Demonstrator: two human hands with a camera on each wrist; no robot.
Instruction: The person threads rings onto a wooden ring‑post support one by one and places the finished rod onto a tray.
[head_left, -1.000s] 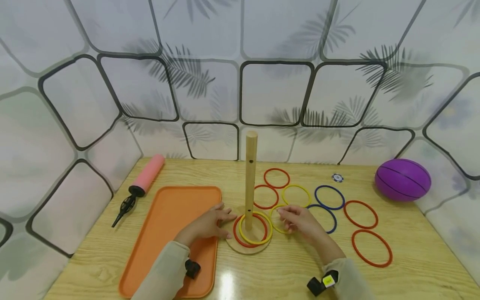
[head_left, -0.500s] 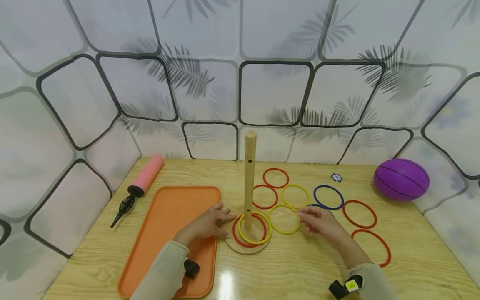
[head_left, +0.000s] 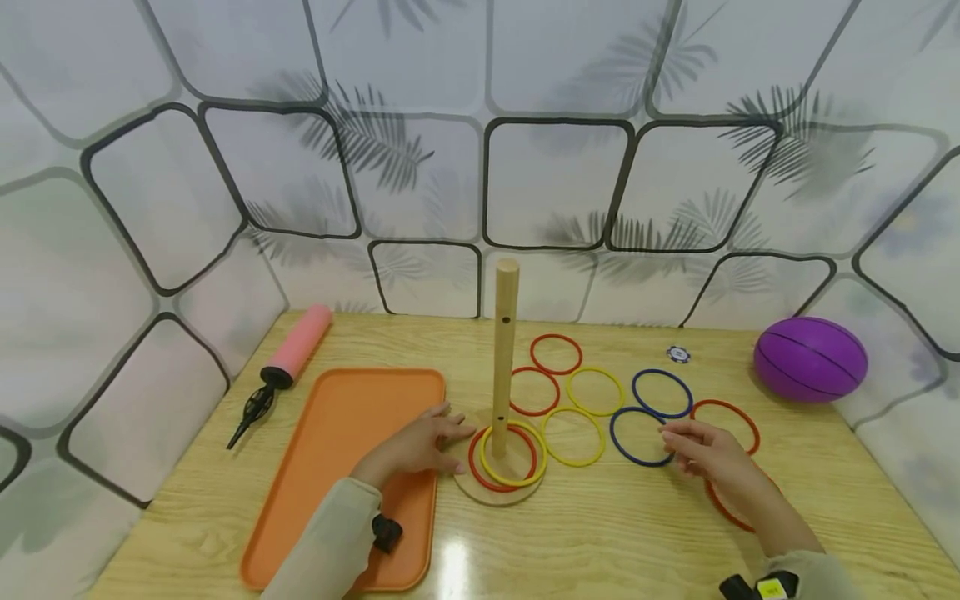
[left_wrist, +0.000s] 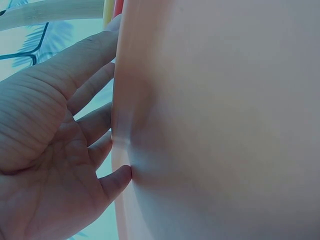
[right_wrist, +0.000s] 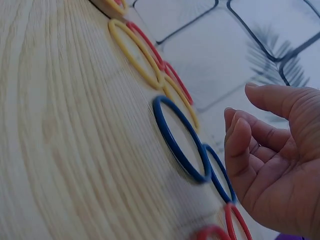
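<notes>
My left hand (head_left: 411, 446) lies over the right rim of the orange tray (head_left: 281, 479), fingers spread, fingertips at the round wooden base (head_left: 495, 502) of a peg (head_left: 505, 358). Its palm and extended fingers show in the left wrist view. Around the peg's foot lie a red ring (head_left: 471, 457) and a yellow ring (head_left: 513, 484). My right hand (head_left: 708, 454) hovers by the right edge of the nearer blue ring (head_left: 612, 433), partly covering two red rings. The right wrist view shows its thumb apart from loosely bent fingers, nothing held, beside the blue rings (right_wrist: 172, 147).
More rings lie flat right of the peg: a nearer yellow ring (head_left: 573, 464), another yellow ring, red rings (head_left: 556, 336) and a farther blue ring (head_left: 660, 371). A poker chip (head_left: 678, 354) and purple ball (head_left: 810, 359) sit behind; a pink hand pump (head_left: 298, 343) lies left.
My right hand has moved right, from the nearer yellow ring across the nearer blue ring towards the red rings. The left hand has stayed put, and the rings lie where they were.
</notes>
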